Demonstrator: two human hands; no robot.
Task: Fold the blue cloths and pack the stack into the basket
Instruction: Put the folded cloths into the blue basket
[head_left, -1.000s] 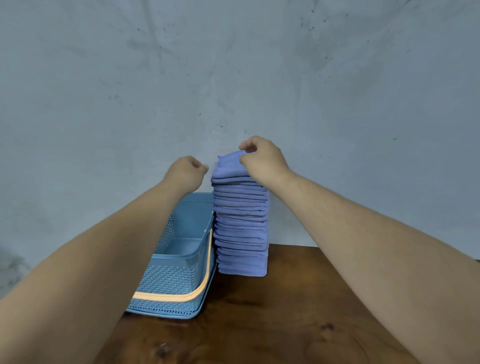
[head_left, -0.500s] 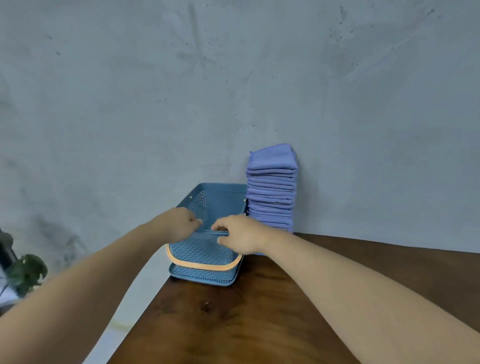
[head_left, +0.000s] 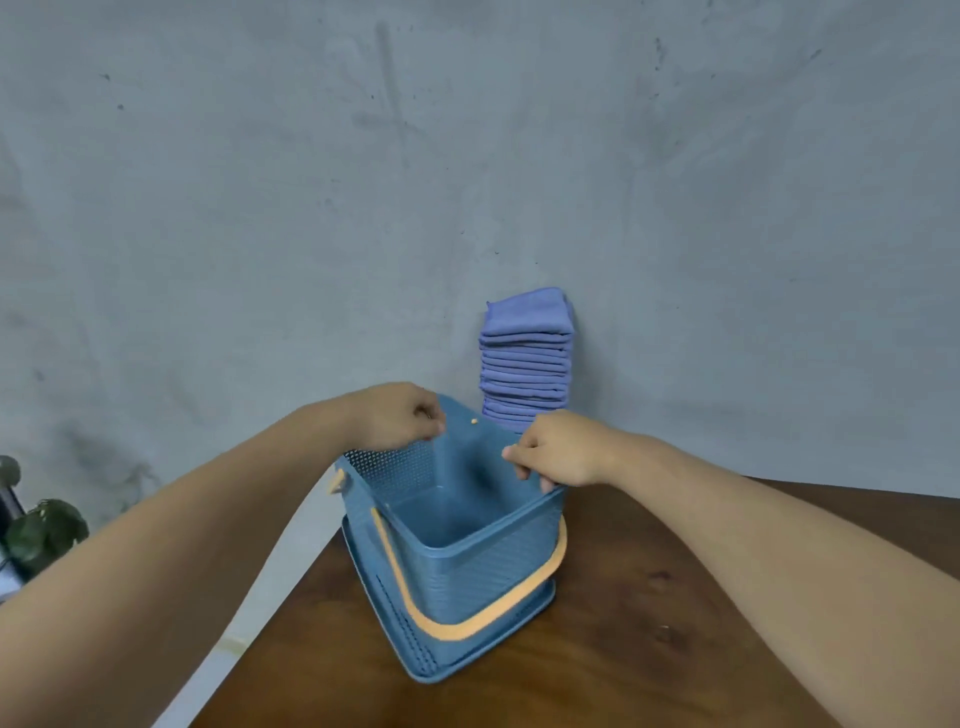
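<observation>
On a wooden table (head_left: 649, 613) against a grey wall, left hand (head_left: 395, 418) and right hand (head_left: 558, 449) grip the blue basket's (head_left: 467, 577) rim; the stack of folded cloths (head_left: 525, 358) stands behind.

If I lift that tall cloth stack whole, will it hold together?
Probably not: the cloth stack is tall and narrow, so apt to lean or shear. The folded layers look soft, likely sagging unless squeezed top and bottom.
</observation>
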